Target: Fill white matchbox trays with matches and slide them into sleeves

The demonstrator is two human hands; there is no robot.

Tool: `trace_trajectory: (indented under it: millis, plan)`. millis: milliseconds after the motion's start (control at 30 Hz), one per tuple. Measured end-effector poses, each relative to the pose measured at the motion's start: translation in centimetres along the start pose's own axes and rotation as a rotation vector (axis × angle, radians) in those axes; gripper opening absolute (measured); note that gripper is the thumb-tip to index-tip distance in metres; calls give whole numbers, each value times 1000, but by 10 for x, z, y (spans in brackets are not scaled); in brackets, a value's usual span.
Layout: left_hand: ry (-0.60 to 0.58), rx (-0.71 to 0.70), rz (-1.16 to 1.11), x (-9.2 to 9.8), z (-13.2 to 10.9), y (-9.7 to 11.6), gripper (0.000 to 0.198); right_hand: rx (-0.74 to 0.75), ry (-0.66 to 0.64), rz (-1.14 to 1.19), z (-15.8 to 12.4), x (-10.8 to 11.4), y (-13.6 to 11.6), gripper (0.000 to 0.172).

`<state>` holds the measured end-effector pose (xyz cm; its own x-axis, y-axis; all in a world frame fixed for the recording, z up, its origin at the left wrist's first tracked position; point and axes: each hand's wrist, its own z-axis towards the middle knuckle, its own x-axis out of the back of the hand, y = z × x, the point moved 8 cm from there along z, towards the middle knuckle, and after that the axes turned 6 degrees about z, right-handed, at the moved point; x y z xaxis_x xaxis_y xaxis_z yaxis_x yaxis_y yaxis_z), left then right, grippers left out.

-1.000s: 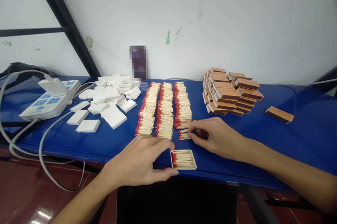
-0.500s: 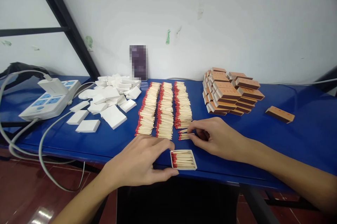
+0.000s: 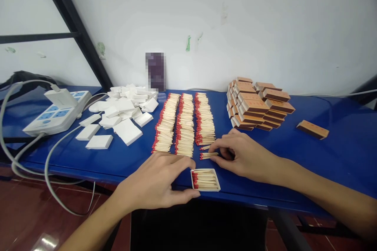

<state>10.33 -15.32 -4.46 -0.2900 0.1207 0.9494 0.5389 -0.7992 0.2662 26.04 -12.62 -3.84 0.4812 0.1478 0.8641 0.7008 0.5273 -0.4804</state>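
Right grip (image 3: 241,154) apparently on wooden matchsticks (image 3: 205,156)

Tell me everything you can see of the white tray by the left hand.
The white tray is a shallow, open-topped rectangle with thin walls, apparently card. It lies flat near the front edge of the blue table, holding red-headed matches, heads toward its left end. The thumb and index finger of the left hand appear to hold it at that end.
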Motion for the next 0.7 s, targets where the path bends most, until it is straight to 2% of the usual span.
trace_trajectory:
  millis: [167, 300, 700]
  plan:
    - [-5, 4, -6, 0, 0, 0, 32, -83, -83, 133, 0, -4, 2, 22]
    - [2, 2, -7, 0, -1, -1, 32, -87, -108, 211, 0, -6, 1, 20]
    - [4, 2, -15, 0, -3, 1, 31, 168, 7, 100, -1, 0, -15, 14]
